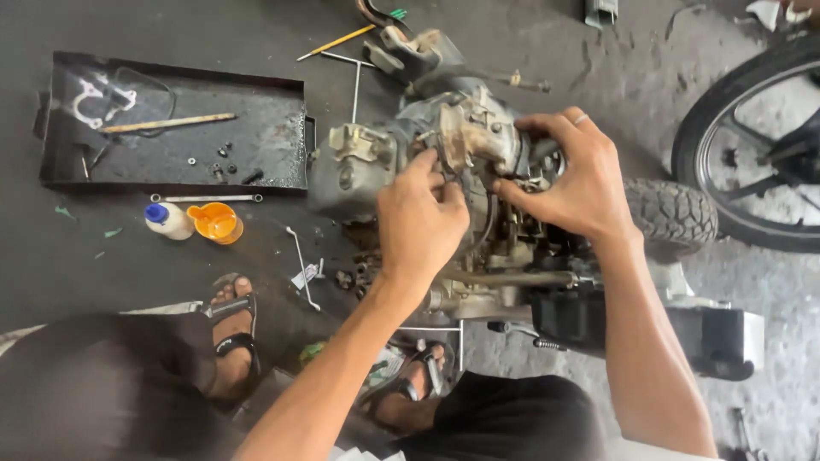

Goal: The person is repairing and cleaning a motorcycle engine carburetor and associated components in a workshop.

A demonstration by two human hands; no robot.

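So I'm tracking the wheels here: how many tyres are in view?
2: a knobby tyre beside the right hand, and a larger spoked wheel's tyre at the right edge. Others may be hidden.

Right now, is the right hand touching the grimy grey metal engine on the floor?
Touching. The head view shows the right hand wrapped over the top of the grimy grey metal engine, its fingers pressed against the casing.

The left hand (423, 224) covers the middle of the engine (444, 162), and its fingers' tips are hidden against the metal. The right hand (568, 175) hides the engine's right side. The wheel (752, 145) is cut off by the right edge. Small parts in the tray (171, 171) are too tiny to identify.
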